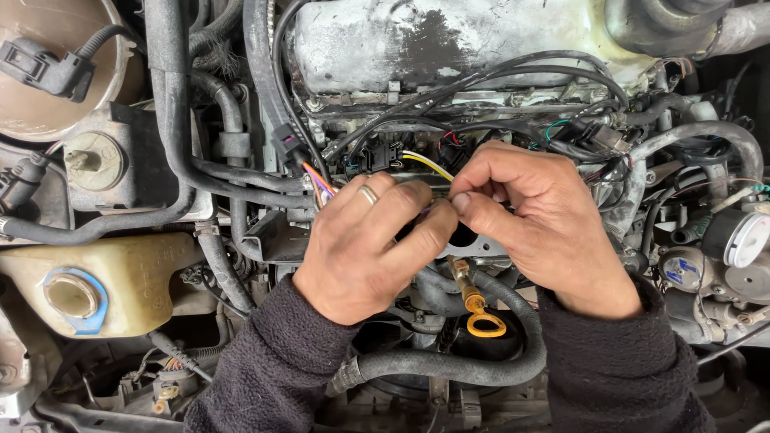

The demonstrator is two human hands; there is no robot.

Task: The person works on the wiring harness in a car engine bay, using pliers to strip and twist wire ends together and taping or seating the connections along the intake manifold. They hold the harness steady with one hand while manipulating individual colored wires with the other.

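Note:
Both hands meet over the middle of an engine bay. My left hand [369,244], with a ring on one finger, pinches a thin bundle of coloured wires [319,183] that runs up to a black connector [289,148]. Fingertip to fingertip with it, my right hand [533,216] pinches the same spot, where a yellow wire [427,163] leads off toward black plugs [383,155]. What lies between the fingertips is hidden. Dark fleece sleeves cover both wrists.
A grimy metal engine cover [449,40] sits at the top. A yellowed fluid tank [128,277] with a blue-ringed cap is at the left. A yellow dipstick loop [485,323] and a thick black hose [449,365] lie below the hands. Hoses and cables crowd both sides.

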